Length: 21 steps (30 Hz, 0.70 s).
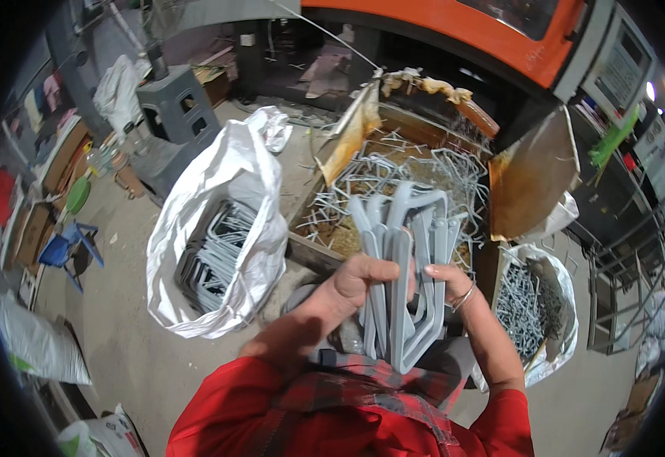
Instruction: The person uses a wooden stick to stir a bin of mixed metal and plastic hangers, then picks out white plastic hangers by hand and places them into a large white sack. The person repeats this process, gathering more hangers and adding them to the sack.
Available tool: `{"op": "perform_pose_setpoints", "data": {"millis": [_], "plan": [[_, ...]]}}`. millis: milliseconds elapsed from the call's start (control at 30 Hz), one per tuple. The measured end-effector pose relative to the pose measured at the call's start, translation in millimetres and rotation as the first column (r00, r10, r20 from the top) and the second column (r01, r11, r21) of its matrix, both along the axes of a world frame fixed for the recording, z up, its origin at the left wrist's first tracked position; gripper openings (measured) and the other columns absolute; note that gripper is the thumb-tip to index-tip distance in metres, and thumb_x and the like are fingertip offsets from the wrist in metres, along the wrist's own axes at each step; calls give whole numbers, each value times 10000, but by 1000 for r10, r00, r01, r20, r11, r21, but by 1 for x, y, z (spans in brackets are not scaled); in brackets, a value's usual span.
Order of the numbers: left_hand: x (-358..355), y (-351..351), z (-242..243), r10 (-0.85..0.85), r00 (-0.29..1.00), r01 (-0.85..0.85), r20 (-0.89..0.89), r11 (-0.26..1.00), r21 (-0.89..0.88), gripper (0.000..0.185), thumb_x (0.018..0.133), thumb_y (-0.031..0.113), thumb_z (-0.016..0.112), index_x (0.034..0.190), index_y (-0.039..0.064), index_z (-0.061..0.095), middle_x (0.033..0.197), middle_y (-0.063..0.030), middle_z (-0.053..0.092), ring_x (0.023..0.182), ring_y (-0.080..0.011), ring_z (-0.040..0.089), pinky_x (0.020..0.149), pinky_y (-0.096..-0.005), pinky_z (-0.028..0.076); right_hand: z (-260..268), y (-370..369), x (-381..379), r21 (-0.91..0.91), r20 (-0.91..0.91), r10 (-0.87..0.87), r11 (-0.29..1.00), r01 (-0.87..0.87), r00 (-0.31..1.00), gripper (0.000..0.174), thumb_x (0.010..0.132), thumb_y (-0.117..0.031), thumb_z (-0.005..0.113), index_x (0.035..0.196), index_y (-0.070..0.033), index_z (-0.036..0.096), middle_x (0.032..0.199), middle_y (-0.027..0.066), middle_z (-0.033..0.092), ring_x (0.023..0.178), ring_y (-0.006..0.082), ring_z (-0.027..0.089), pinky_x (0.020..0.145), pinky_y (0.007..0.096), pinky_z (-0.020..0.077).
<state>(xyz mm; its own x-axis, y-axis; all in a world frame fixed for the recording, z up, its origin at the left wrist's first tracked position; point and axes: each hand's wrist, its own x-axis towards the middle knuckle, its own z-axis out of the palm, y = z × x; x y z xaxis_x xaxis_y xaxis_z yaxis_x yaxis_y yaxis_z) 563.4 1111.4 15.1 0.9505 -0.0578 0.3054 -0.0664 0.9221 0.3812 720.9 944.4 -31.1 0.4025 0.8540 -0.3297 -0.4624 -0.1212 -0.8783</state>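
Observation:
A bundle of several grey molded plastic frames [404,285] is held upright between my two hands, over my lap. My left hand [367,277] grips its left side, thumb across the front and fingers hidden behind. On the right side, my right hand [449,280] is closed around the frames, with its thumb on the front. Just beyond lies a wooden-walled bin [315,251] with wet water in the bottom, holding tangled grey frames and thin branched scraps [378,165]. To the left, an open white woven sack [167,274] holds stacked grey frames [224,251].
A white sack [564,348] of small grey scraps [518,308] stands at the right. Stained sheets [532,177] flank the bin below an orange machine [527,45]. A blue stool [67,248] stands far left, and a metal rack [618,308] far right.

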Motion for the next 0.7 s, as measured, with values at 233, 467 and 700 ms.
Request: {"op": "perform_pose_setpoints", "data": {"millis": [233,467,700], "plan": [[-39,14,19,63,996,-61,67,997,-42,585,668,86,718,1178,96,433,740,-114,559,596,-284,563,514,-363,441,37,47,-50,136,-11,37,990,-35,999,570,651,-39,677,1184,22,487,1007,106,614,876,206,616,791,323,503],[-102,36,59,391,910,-367,-139,915,169,622,667,136,664,1230,29,419,829,-88,556,746,-248,577,664,-359,463,78,95,-76,50,351,67,995,-91,934,328,680,0,548,1003,56,574,845,113,645,709,193,631,644,290,515],[-165,141,113,906,318,-750,279,60,659,624,789,279,659,1266,-42,415,1138,-189,552,1015,-235,563,908,-341,449,141,211,-96,294,616,-143,954,-58,775,226,691,-27,529,890,71,576,759,133,638,658,195,621,620,309,499]]}}
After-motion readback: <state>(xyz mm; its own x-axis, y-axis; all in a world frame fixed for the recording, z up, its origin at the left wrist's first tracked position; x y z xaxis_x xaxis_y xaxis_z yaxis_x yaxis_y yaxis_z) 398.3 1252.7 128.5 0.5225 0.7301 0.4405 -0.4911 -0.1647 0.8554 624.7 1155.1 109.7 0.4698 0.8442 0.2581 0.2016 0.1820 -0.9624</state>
